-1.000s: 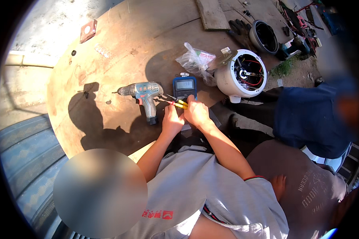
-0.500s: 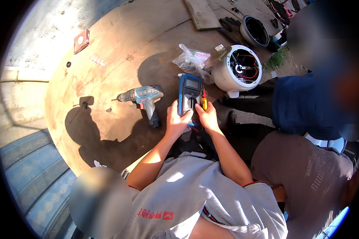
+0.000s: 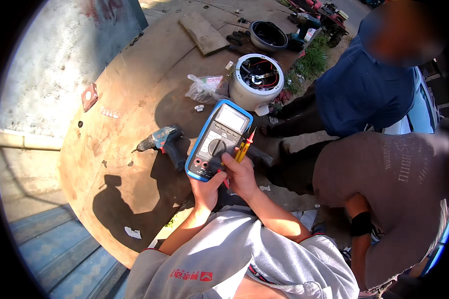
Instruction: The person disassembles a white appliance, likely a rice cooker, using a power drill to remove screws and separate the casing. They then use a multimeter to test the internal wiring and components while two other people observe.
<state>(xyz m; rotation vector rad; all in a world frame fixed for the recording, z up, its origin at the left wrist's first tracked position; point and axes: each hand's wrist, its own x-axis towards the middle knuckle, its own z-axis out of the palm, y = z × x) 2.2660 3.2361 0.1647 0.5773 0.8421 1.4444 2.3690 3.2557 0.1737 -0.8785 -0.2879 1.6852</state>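
Observation:
A blue-rimmed digital multimeter point(image 3: 203, 162) is held up in front of me, tilted, its grey screen at the far end and a round dial mid-face. My left hand point(image 3: 204, 193) is closed around its near end, thumb by the lower edge. At the right side, my right hand point(image 3: 241, 178) grips a pair of red-and-yellow test probes point(image 3: 243, 149), pointed ends up, with its thumb at the dial. A red plug point(image 3: 221, 175) shows by the thumbs. Beyond the meter stands a white cylindrical appliance point(image 3: 249, 94), its top uncovered over wires and metal parts.
On the wooden table point(image 3: 129, 109) lie a cordless drill point(image 3: 163, 142), a clear plastic bag point(image 3: 202, 88), a small brown box point(image 3: 89, 97) and a board point(image 3: 203, 32). A dark bowl point(image 3: 268, 36) sits at the back. Two people point(image 3: 369, 89) are at the right.
The multimeter has been raised closer to me and tilted, with both hands still on it. The view has shifted, and the person in blue appears more upright at the right.

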